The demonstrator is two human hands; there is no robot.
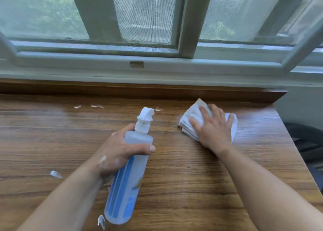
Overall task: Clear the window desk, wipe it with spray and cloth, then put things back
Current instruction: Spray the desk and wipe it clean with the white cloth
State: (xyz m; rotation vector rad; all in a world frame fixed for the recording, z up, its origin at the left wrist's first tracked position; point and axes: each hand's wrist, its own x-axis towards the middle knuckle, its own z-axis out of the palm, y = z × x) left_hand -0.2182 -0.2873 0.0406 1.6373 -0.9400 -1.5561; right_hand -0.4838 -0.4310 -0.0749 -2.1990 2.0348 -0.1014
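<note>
The spray bottle (130, 164) is gripped by the curled fingers of the left hand (115, 152). The folded white cloth (192, 119) is pressed onto the counter (52, 140) by the right hand (215, 129), fingers (204, 112) spread flat.

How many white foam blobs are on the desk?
5 blobs: three along the back, one beside the left forearm, one by the base of the spray bottle; arms may hide others.
</note>
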